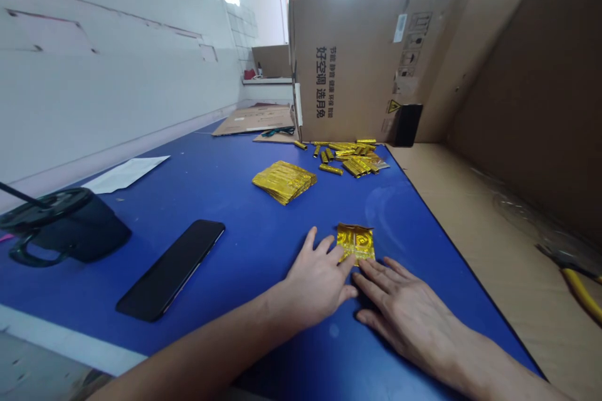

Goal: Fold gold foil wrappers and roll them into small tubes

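Observation:
A small gold foil sheet (356,242) lies on the blue table, its far edge bent up a little. My left hand (317,279) rests at its left side, fingers spread, with fingertips touching the foil's near left part. From the right, my right hand (399,301) lies flat with its fingertips at the foil's near edge. Farther back sits a stack of gold foil sheets (285,180). Behind it to the right is a loose pile of rolled gold foil tubes (360,165), several of them scattered about.
A black phone (172,269) and a dark mug (70,225) with a stick in it stand on the left, near a white paper (126,174). A large cardboard box (357,69) walls off the back. Yellow-handled pliers (580,291) lie on cardboard at the right.

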`<state>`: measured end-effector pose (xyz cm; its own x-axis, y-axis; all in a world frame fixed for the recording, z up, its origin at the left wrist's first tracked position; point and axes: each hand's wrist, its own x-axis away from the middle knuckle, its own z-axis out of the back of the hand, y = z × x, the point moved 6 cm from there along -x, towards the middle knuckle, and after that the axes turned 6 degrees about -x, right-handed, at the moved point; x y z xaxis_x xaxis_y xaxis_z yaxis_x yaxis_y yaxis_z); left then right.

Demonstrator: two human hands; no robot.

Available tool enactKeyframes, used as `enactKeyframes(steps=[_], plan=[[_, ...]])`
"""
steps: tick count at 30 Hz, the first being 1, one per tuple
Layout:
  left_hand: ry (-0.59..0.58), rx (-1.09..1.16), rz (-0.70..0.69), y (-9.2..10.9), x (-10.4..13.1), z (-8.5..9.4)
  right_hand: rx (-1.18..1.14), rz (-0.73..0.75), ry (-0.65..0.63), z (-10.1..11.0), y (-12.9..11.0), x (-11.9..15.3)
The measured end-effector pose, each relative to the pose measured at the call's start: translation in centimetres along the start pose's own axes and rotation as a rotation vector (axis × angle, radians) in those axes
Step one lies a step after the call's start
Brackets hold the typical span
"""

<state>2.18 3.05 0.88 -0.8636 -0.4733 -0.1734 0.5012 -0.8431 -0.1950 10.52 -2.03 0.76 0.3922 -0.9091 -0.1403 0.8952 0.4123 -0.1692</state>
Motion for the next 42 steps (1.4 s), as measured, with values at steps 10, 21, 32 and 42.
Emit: enactKeyframes(steps=[10, 21, 32, 42], plan=[[-0.199, 0.108, 0.003, -1.3, 0.3, -2.3, 0.041, 0.028, -0.027, -0.2, -1.6, 0.1], [-0.265, 0.245, -0.03, -1.5, 0.3, -2.0, -0.054, -0.026, -0.036, -0.3, -1.8, 0.3], [-0.255, 0.283, -0.043, -1.5, 0.3, -1.8, -0.15, -0.211, 0.359, 2.5, 4.8, 0.6], [-0.261, 0.317, -0.05, -1.5, 0.2, -1.7, -0.067, -0.164, -0.081, -0.6, 4.5, -0.3]])
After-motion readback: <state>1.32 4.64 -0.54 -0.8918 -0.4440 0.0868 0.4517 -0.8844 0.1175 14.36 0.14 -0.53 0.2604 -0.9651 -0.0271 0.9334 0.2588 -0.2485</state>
